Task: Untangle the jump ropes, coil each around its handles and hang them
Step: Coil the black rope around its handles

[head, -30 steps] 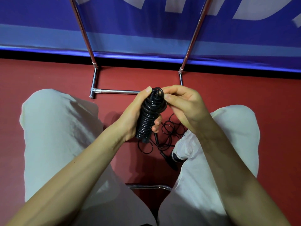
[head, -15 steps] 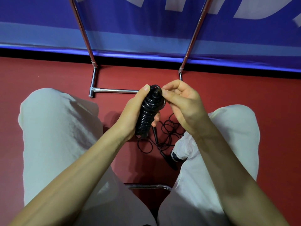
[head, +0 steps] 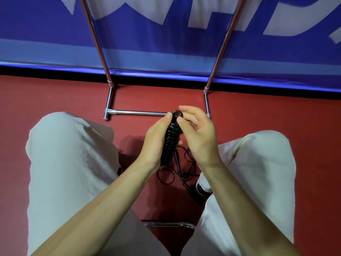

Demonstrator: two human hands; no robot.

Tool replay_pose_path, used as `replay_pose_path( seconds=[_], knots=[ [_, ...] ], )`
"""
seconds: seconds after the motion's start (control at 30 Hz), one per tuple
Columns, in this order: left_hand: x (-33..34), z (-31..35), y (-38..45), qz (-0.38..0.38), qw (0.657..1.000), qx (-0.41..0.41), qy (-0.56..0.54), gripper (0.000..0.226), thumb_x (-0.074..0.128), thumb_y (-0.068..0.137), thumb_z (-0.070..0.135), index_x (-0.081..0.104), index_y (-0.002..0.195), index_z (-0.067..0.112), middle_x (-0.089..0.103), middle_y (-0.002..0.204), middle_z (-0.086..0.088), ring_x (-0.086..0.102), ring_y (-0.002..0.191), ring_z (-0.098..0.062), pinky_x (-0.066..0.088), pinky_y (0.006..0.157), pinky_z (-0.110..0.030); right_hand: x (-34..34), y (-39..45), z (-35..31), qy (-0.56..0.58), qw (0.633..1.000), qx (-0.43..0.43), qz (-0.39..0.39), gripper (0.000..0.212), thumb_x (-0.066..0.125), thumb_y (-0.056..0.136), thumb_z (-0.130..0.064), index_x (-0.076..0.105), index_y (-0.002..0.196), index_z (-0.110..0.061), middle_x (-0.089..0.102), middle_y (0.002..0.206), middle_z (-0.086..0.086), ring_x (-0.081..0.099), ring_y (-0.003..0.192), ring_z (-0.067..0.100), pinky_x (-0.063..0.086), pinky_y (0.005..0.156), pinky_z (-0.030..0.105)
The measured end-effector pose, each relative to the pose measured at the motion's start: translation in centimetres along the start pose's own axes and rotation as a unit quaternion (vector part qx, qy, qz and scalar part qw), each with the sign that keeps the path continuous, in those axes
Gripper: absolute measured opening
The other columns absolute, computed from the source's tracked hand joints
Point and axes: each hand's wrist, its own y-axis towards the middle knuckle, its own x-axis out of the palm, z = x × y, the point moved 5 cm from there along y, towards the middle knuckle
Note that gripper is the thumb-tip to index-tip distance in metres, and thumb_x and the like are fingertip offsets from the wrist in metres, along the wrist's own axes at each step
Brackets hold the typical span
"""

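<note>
A black jump rope wound in tight coils around its handles [head: 170, 143] is gripped upright by the left hand [head: 156, 139], while its top end is touched by the loosely spread right hand [head: 199, 133]. That coiling is judged nearly done; hanging remains. A second black rope [head: 181, 169] is left tangled on the red floor [head: 55, 97] between the knees. Open room is seen ahead toward the chrome tubular rack [head: 137, 113].
</note>
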Motion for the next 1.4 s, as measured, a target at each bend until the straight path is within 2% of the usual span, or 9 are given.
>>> replay_pose_path(
  seconds=[0.2,0.37,0.53,0.63,0.8,0.93,1.03,1.23,1.4],
  knots=[
    [0.7,0.2,-0.4,-0.054,0.992,-0.040,-0.106,0.031,0.056,0.084,0.038,0.078,0.091,0.018,0.071,0.092,-0.004,0.065,0.084,-0.015,0.054,0.074,-0.025,-0.3,-0.5,-0.2,-0.014,0.999,-0.029,0.004,0.029,0.057,0.089,-0.017,0.067,0.116,-0.012,0.070,0.112,0.005,0.066,0.107,0.015,0.052,0.095,0.042],
    [1.3,0.3,-0.4,-0.099,0.980,-0.049,-0.164,0.033,0.052,0.084,0.034,0.081,0.084,0.019,0.074,0.087,-0.001,0.069,0.082,-0.013,0.050,0.082,-0.026,-0.2,-0.3,-0.4,-0.078,0.995,-0.067,-0.001,0.033,0.054,0.093,-0.020,0.065,0.123,-0.016,0.061,0.127,0.003,0.052,0.127,0.007,0.043,0.108,0.035],
    [0.5,0.7,0.2,-0.073,0.989,0.013,-0.126,0.034,0.065,0.088,0.027,0.067,0.112,0.003,0.070,0.101,-0.010,0.065,0.094,-0.020,0.053,0.082,-0.025,-0.6,-0.9,-1.0,-0.037,0.994,-0.064,0.084,0.017,0.065,0.084,-0.022,0.071,0.100,-0.019,0.066,0.101,-0.005,0.066,0.093,0.014,0.055,0.085,0.036],
    [-0.2,0.9,0.4,-0.050,0.994,0.064,-0.069,0.026,0.067,0.087,0.022,0.071,0.108,0.008,0.071,0.099,-0.007,0.066,0.091,-0.015,0.052,0.078,-0.022,-0.8,-1.0,-1.2,-0.030,0.993,-0.059,0.103,0.010,0.068,0.081,-0.017,0.070,0.091,-0.019,0.070,0.091,-0.001,0.068,0.084,0.010,0.055,0.079,0.029],
    [0.0,1.8,-0.1,-0.064,0.992,0.106,-0.009,0.025,0.068,0.084,0.016,0.069,0.104,0.001,0.073,0.093,-0.008,0.070,0.088,-0.015,0.054,0.078,-0.023,-1.3,-0.5,-1.5,-0.041,0.997,-0.032,0.063,0.012,0.065,0.087,0.000,0.073,0.095,-0.005,0.075,0.085,0.003,0.072,0.082,0.012,0.056,0.079,0.026],
    [-0.6,1.6,-0.1,-0.053,0.991,0.121,-0.006,0.025,0.065,0.086,0.015,0.065,0.106,0.001,0.070,0.097,-0.012,0.067,0.091,-0.020,0.054,0.081,-0.030,-1.1,-0.5,-1.4,-0.081,0.995,-0.034,0.040,0.017,0.063,0.084,-0.013,0.072,0.096,-0.005,0.074,0.089,0.007,0.072,0.084,0.015,0.058,0.080,0.034],
    [-0.3,1.6,-0.4,-0.047,0.990,0.133,0.006,0.009,0.063,0.092,0.010,0.058,0.100,0.009,0.066,0.085,0.002,0.061,0.078,-0.008,0.052,0.071,-0.021,-0.8,-0.5,-1.4,-0.092,0.994,-0.051,0.042,0.017,0.059,0.082,-0.017,0.071,0.093,-0.011,0.072,0.087,0.007,0.071,0.081,0.014,0.056,0.076,0.029],
    [-0.2,1.7,-0.6,-0.002,0.982,0.187,0.036,0.013,0.053,0.091,0.022,0.057,0.091,0.010,0.057,0.076,0.005,0.052,0.073,-0.007,0.048,0.069,-0.019,-0.2,0.2,-1.4,0.012,1.000,0.012,-0.017,0.019,0.059,0.088,0.008,0.068,0.080,-0.007,0.066,0.068,-0.003,0.061,0.066,0.006,0.050,0.065,0.019],
    [0.0,1.9,-0.3,-0.008,0.978,0.199,0.067,0.011,0.058,0.089,0.027,0.060,0.089,0.015,0.058,0.076,0.006,0.052,0.072,-0.007,0.048,0.070,-0.021,-0.7,0.7,-1.7,0.060,0.997,0.040,-0.037,0.017,0.057,0.089,0.009,0.064,0.091,-0.006,0.065,0.073,0.000,0.059,0.068,0.008,0.048,0.065,0.017]
  ],
)
